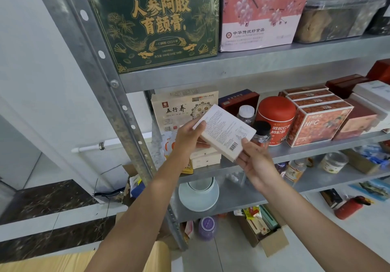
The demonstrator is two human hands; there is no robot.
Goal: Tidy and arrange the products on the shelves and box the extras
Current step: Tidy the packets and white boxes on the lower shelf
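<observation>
Head view: white box (224, 131) held tilted in front of the middle shelf (316, 145); left hand (187, 136) grips its upper-left end, right hand (256, 162) its barcode end.

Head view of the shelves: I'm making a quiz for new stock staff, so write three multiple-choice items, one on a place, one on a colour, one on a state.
1. Where does the red canister stand?
A) on the floor
B) on the middle shelf, left of the NFC boxes
C) inside a carton

2. What colour is the large box at the left of the upper shelf?
A) blue
B) white
C) dark green with gold

3. How is the white box held?
A) by the left hand and right hand together
B) by nobody
C) by the right hand alone

Answers: 1 B, it stands beside the NFC boxes; 2 C, a green face with gold lettering; 3 A, each hand grips one end.
</observation>
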